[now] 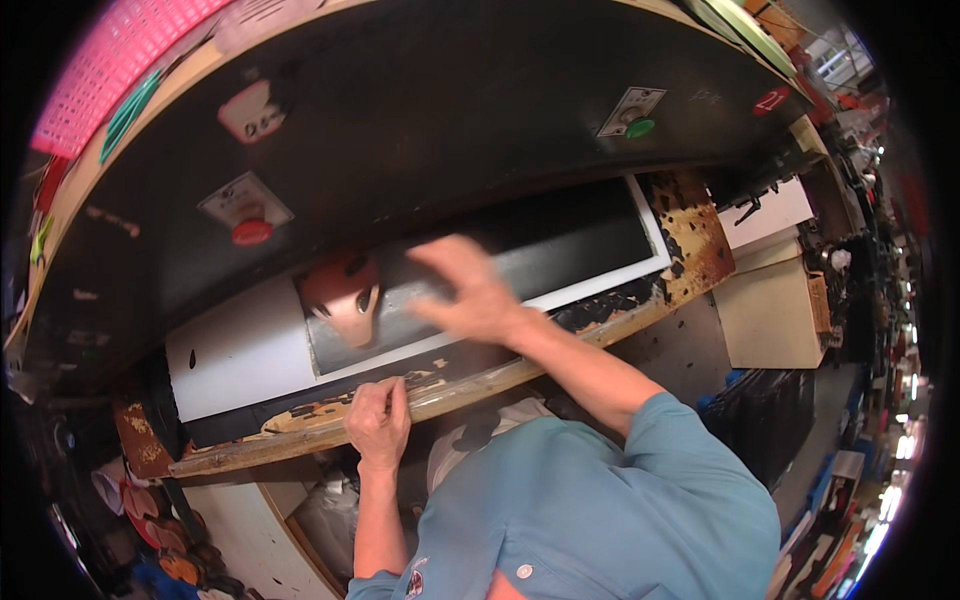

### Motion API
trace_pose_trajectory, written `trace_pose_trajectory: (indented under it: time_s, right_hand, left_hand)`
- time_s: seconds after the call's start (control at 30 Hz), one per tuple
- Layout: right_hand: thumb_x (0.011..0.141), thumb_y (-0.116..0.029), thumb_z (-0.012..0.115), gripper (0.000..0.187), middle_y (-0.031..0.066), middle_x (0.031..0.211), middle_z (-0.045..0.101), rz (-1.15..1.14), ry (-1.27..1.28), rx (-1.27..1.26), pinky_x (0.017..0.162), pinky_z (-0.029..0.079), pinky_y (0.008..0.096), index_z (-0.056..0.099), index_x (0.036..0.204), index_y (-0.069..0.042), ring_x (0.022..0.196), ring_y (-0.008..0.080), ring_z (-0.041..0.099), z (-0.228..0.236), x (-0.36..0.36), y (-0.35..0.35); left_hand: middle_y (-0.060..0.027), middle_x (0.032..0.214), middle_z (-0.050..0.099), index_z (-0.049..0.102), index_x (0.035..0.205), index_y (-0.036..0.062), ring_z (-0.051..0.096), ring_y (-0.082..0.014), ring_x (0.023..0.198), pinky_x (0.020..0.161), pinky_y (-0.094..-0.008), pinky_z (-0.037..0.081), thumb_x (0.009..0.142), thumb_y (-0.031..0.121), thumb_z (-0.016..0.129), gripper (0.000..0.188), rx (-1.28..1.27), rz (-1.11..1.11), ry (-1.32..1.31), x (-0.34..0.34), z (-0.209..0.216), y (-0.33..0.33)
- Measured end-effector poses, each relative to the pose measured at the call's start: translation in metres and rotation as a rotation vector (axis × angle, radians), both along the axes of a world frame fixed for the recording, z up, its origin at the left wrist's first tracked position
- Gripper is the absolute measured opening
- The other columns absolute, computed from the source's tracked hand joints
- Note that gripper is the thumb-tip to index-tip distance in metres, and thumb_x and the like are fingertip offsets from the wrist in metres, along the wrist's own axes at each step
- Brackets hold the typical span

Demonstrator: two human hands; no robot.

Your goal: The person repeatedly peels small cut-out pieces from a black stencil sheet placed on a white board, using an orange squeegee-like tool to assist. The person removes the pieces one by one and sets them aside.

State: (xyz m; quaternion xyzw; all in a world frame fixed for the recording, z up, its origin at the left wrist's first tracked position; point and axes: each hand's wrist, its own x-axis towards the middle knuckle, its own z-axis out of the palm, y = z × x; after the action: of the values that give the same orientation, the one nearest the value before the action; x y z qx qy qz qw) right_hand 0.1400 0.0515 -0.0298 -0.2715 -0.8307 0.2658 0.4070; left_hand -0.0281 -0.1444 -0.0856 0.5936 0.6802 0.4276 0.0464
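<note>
My right hand (465, 290) hovers over a black panel (560, 235) framed by a white border, its fingers spread and smeared by motion. Left of it on the panel lies a brown, leather-like piece (350, 308) with dark oval spots or holes, tapering toward me; the hand is apart from it. At the wooden front edge (470, 388) of the bench, my left hand (378, 425) is closed with curled fingers. Whatever it may hold is hidden.
A large black machine front (420, 110) overhangs the panel, bearing a red button (251, 231) and a green button (640, 128). A white sheet (240, 350) lies at the panel's left. Above stands a pink basket (110, 70). A pale box (765, 315) sits at right.
</note>
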Motion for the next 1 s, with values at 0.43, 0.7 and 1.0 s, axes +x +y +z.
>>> trace_pose_trajectory:
  time_s: [0.43, 0.7, 1.0]
  right_hand:
    - [0.105, -0.016, 0.072, 0.022, 0.0051, 0.072, 0.061, -0.672, 0.125, -0.137, 0.064, 0.046, 0.0317, 0.066, 0.090, -0.001, 0.066, 0.0145, 0.055, -0.015, 0.177, -0.014]
    - [0.097, -0.018, 0.077, 0.023, 0.0058, 0.074, 0.062, -0.583, -0.150, 0.194, 0.067, 0.047, 0.0414, 0.068, 0.079, -0.009, 0.067, 0.0287, 0.064, -0.073, 0.169, -0.024]
    - [0.100, -0.019, 0.076, 0.021, 0.0070, 0.079, 0.064, -0.571, -0.165, 0.169, 0.070, 0.048, 0.0404, 0.069, 0.085, -0.007, 0.071, 0.0283, 0.064, -0.080, 0.173, -0.024]
  left_hand:
    - [-0.0074, 0.077, 0.070, 0.067, 0.082, 0.0083, 0.069, -0.0275, 0.071, 0.063, -0.0404, 0.053, 0.091, 0.014, 0.083, 0.019, 0.138, 0.075, 0.144, -0.015, -0.012, 0.012]
    - [-0.0074, 0.079, 0.071, 0.069, 0.081, 0.0080, 0.071, -0.0277, 0.075, 0.066, -0.0408, 0.055, 0.092, 0.019, 0.083, 0.021, 0.015, 0.101, 0.150, -0.011, -0.005, 0.020]
    - [-0.0121, 0.081, 0.072, 0.071, 0.082, 0.0054, 0.072, -0.0340, 0.081, 0.071, -0.0460, 0.057, 0.094, 0.025, 0.081, 0.025, -0.015, 0.098, 0.110, -0.009, -0.005, 0.017]
